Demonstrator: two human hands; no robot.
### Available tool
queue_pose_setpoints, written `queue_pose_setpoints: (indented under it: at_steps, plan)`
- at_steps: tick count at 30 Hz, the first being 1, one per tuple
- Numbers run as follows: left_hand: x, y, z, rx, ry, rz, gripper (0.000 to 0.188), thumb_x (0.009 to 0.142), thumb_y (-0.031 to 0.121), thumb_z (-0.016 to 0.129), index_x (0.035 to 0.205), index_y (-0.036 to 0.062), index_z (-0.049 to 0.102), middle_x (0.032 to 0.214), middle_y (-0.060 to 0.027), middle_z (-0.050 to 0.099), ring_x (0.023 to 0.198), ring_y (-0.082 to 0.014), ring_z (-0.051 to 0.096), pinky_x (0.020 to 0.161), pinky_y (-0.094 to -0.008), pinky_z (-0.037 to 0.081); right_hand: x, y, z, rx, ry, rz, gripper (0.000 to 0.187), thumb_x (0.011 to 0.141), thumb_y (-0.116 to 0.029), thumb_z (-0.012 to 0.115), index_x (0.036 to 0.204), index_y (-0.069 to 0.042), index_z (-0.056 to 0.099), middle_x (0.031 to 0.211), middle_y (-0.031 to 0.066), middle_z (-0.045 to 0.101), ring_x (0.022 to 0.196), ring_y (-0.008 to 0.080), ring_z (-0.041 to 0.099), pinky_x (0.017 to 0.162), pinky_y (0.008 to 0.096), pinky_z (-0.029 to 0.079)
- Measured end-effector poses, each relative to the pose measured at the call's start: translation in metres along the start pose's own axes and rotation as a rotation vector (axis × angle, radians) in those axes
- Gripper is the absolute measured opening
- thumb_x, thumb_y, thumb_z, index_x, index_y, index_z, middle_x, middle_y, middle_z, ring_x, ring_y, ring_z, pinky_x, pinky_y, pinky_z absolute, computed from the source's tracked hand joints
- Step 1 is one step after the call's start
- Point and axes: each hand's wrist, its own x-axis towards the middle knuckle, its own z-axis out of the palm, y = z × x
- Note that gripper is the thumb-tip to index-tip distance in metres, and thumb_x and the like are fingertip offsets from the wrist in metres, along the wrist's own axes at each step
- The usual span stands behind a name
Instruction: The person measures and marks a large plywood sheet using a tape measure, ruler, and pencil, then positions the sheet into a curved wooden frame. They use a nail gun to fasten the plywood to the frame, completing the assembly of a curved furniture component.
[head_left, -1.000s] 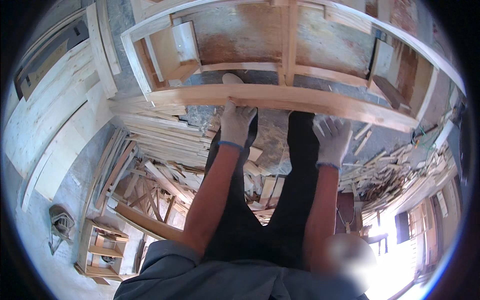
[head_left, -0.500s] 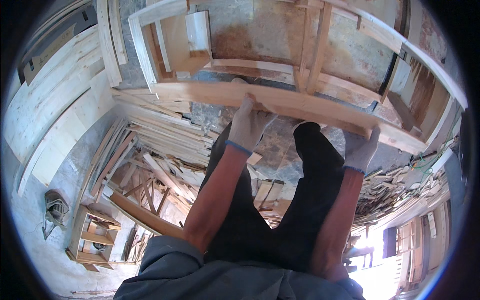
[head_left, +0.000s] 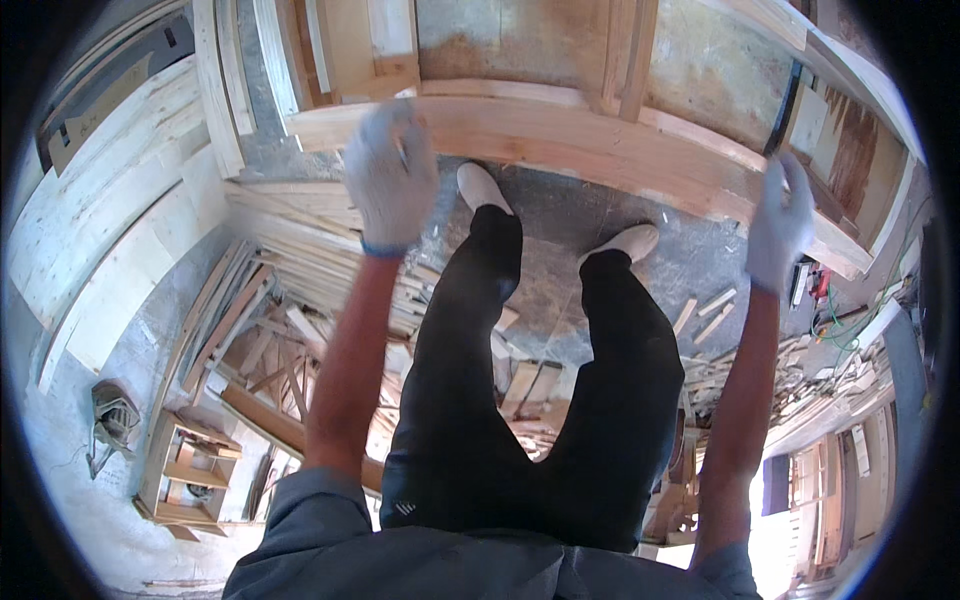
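Note:
A large wooden frame with crosspieces and a boxed compartment lies ahead of me; its long front board (head_left: 560,150) runs from left to right. My left hand (head_left: 390,180), in a pale work glove with a blue cuff, is raised over the board's left end, fingers loosely curled and apart. Over the right end hovers my right hand (head_left: 782,228), also gloved, thumb and fingers apart. Neither hand appears to hold anything, though motion blurs them a little. Whether the right fingers touch the frame cannot be made out.
Stacked wood strips (head_left: 330,260) lie on the left, beside pale panels (head_left: 130,230). Offcuts (head_left: 790,365) are heaped at the right, near a green cord (head_left: 850,335) and a red tool (head_left: 820,285). A small wooden shelf (head_left: 190,475) is at lower left.
Both hands have let go of the front board and moved apart, the left one leftward and the right one rightward and up. The board now sits farther off, against the frame. My shoes have come into view.

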Motion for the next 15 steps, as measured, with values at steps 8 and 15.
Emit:
queue_pose_setpoints:
  at_steps: [8, 15]
  plan:
    - [0.032, -0.063, 0.052, 0.237, -0.062, 0.089, 0.031, 0.096, 0.026, 0.048, 0.076, 0.0101, 0.067, 0.072, -0.0159, 0.064, 0.075, -0.0385, 0.062, 0.067, -0.0496, 0.043, 0.013, 0.034, 0.038, -0.354, -0.055, -0.233, 0.027, 0.094, -0.035, 0.058, 0.097, -0.014, 0.075, 0.083, 0.0136, 0.071, 0.08, 0.0337, 0.066, 0.076, 0.0464, 0.049]
    - [0.039, -0.055, 0.045, 0.242, -0.135, 0.094, 0.029, 0.093, 0.026, 0.049, 0.075, 0.0092, 0.066, 0.071, -0.0152, 0.064, 0.072, -0.0395, 0.061, 0.067, -0.0499, 0.042, 0.013, 0.03, 0.036, -0.429, -0.162, -0.125, 0.033, 0.096, -0.037, 0.055, 0.1, -0.012, 0.077, 0.088, 0.014, 0.073, 0.084, 0.0333, 0.068, 0.08, 0.0462, 0.051]
